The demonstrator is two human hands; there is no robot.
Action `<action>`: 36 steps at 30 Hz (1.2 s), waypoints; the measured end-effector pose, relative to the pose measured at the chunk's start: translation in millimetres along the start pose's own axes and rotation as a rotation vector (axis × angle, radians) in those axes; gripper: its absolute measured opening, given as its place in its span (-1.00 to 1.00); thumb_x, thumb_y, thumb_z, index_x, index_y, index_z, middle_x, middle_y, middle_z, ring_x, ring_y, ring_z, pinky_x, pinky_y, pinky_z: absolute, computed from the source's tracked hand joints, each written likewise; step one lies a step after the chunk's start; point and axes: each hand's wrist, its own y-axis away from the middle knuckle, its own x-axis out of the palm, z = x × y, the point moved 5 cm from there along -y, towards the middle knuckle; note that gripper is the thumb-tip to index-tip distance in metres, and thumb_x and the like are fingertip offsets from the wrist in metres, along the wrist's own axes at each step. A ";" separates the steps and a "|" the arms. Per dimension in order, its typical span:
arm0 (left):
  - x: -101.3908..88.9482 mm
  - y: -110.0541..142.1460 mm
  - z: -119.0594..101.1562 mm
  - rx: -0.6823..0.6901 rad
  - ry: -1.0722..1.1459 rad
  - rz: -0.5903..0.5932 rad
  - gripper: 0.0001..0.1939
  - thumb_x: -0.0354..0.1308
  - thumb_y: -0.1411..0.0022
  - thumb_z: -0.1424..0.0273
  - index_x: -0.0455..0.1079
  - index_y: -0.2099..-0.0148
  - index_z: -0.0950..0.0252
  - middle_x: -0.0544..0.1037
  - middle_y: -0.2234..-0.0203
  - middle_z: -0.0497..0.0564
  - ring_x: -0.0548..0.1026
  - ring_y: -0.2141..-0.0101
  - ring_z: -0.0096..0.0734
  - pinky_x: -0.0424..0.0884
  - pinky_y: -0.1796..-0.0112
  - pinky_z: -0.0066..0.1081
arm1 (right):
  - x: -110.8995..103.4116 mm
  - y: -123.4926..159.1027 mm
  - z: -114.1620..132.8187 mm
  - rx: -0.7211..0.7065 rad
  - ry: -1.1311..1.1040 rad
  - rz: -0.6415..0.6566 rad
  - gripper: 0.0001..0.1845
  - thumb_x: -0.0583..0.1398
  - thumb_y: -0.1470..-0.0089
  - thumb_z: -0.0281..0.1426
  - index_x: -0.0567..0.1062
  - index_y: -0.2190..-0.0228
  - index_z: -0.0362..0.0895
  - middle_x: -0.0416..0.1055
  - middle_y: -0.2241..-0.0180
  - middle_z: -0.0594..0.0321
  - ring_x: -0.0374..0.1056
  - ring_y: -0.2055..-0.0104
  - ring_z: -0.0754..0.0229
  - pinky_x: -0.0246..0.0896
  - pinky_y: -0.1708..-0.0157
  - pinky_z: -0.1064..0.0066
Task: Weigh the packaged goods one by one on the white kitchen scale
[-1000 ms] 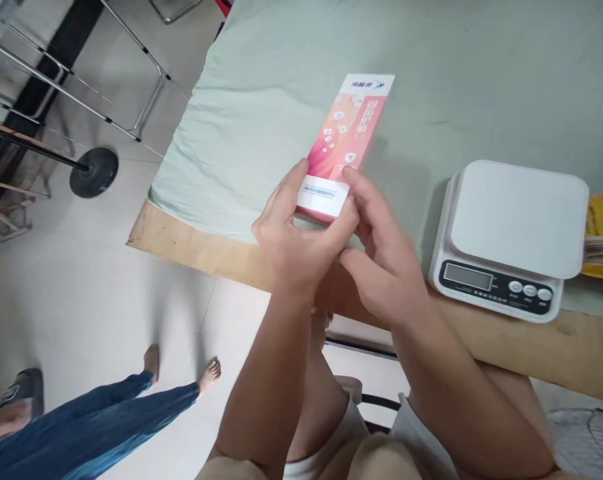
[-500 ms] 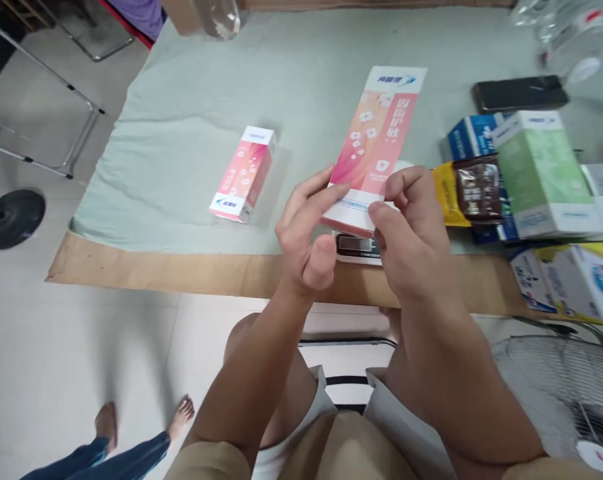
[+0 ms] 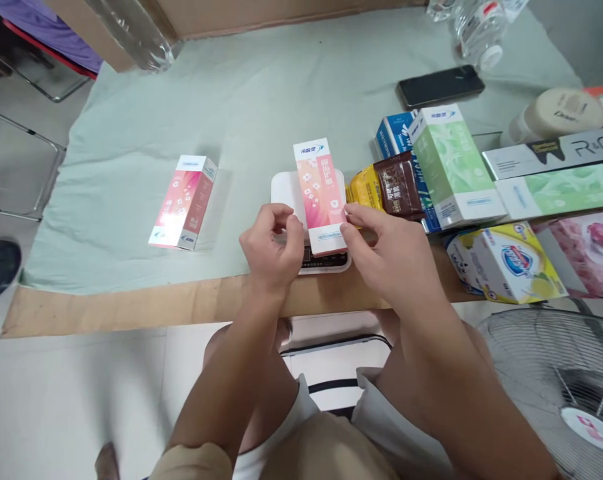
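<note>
A pink and white toothpaste box (image 3: 320, 195) lies over a white digital scale (image 3: 285, 189), slanting slightly. My right hand (image 3: 389, 250) has thumb and forefinger pinched at the box's lower right edge. Left of the box, my left hand (image 3: 273, 250) is loosely curled with nothing visible in it, apart from the box. The scale's dark display strip is partly covered by the box. Farther left on the cloth lies a second pink toothpaste box (image 3: 174, 203).
Right of the scale are a yellow and brown packet (image 3: 394, 183), a green and white box (image 3: 454, 167), a yellow soap box (image 3: 511, 263) and a jar (image 3: 556, 113). Behind them lie a phone (image 3: 441, 87) and a clear bottle (image 3: 476, 33). A fan (image 3: 556, 373) stands below the table edge.
The pink box has come down from above the scale onto it. My left hand has let go of it and moved left. The view has swung right.
</note>
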 end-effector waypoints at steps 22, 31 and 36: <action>13.6 2.7 -46.1 0.105 0.120 0.229 -0.61 0.20 -0.41 0.12 0.53 -0.18 0.12 0.55 -0.21 0.11 0.55 -0.18 -0.15 0.57 -0.12 -0.25 | -0.8 14.7 8.0 -0.255 -0.200 -0.136 -0.58 0.06 -0.38 -0.36 0.55 -0.15 -0.06 0.40 -0.34 0.12 0.23 -0.46 0.08 0.27 -0.40 0.20; 56.1 -13.0 -123.2 0.084 0.643 0.422 -0.62 0.31 -0.35 0.21 0.57 -0.18 0.06 0.63 -0.15 -0.03 0.53 -0.25 -0.10 0.44 -0.32 -0.17 | -65.4 18.5 7.1 -0.355 -0.392 -0.559 -0.65 0.03 -0.39 -0.41 0.56 -0.02 -0.02 0.40 -0.30 0.06 0.31 -0.40 0.03 0.33 -0.38 0.08; 121.6 -38.1 -166.6 0.000 0.568 0.688 -0.67 0.31 -0.33 0.22 0.62 -0.09 0.18 0.72 0.09 0.06 0.59 -0.15 0.04 0.56 -0.18 0.00 | -98.3 22.8 -5.9 -0.078 -0.350 -0.667 -0.53 0.10 -0.32 -0.36 0.41 -0.22 -0.09 0.10 -0.41 -0.06 0.02 -0.54 -0.14 0.20 -0.45 -0.10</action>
